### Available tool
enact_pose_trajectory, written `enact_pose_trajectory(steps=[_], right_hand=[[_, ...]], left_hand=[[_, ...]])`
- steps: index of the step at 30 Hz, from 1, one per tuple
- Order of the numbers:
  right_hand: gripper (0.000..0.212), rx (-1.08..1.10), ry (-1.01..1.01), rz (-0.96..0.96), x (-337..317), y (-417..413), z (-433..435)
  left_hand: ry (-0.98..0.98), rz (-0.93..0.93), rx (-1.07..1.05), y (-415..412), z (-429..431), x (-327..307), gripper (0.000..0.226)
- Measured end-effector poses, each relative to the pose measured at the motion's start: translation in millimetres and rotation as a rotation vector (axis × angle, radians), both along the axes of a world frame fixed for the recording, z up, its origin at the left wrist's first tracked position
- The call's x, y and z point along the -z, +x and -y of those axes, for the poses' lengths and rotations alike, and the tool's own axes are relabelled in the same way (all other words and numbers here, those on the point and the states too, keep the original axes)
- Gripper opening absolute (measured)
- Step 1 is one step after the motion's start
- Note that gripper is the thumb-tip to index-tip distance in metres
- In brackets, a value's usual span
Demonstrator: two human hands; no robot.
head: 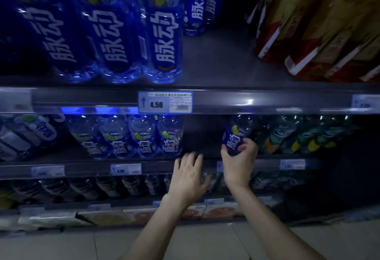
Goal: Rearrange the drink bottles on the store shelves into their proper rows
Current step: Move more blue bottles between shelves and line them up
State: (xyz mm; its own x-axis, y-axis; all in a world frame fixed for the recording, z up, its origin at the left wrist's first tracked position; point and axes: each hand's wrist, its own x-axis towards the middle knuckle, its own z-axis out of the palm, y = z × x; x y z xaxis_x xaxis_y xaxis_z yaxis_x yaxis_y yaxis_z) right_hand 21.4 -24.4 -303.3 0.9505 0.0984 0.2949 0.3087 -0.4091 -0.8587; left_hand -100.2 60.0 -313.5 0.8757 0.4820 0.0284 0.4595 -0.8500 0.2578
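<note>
My right hand (239, 165) grips the lower part of a blue-labelled drink bottle (236, 134) that stands at the front of the middle shelf (205, 167), just left of a row of green and yellow bottles (296, 136). Between this bottle and the row of matching blue bottles (133, 138) on the left is a dark gap. My left hand (189, 175) hovers with spread fingers in front of the shelf edge below that gap and holds nothing. Larger blue bottles (115, 31) stand on the top shelf.
The top shelf rail carries a price tag (165, 102) reading 4.50. Red and gold cartons (316, 33) fill the top shelf's right side, with bare shelf between them and the blue bottles. Dark bottles (107, 187) line a lower shelf, packets (107, 218) the lowest.
</note>
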Motion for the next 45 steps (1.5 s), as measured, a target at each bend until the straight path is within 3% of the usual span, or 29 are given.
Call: enact_pose_trajectory(steps=[6, 15, 24, 37, 45], right_hand=[[0.075, 0.004, -0.014, -0.128, 0.0, 26.8, 3.0], [0.062, -0.136, 0.127, -0.274, -0.3, 39.8, 4.8], [0.054, -0.299, 0.047, -0.215, 2.5, 34.1, -2.1], [0.045, -0.247, 0.081, -0.183, -6.9, 11.5, -10.9], [0.05, -0.245, 0.142, -0.179, -22.9, -28.0, -6.0]], left_hand=[[0.089, -0.094, -0.103, 23.3, 9.9, 2.7, 0.073], [0.122, -0.125, -0.144, 24.9, 12.9, 6.2, 0.071], [0.073, -0.132, -0.117, 19.0, 12.1, 6.7, 0.07], [0.042, 0.017, -0.082, -12.0, 7.4, -5.4, 0.06], [0.088, 0.001, -0.091, -40.8, -8.0, -29.6, 0.065]])
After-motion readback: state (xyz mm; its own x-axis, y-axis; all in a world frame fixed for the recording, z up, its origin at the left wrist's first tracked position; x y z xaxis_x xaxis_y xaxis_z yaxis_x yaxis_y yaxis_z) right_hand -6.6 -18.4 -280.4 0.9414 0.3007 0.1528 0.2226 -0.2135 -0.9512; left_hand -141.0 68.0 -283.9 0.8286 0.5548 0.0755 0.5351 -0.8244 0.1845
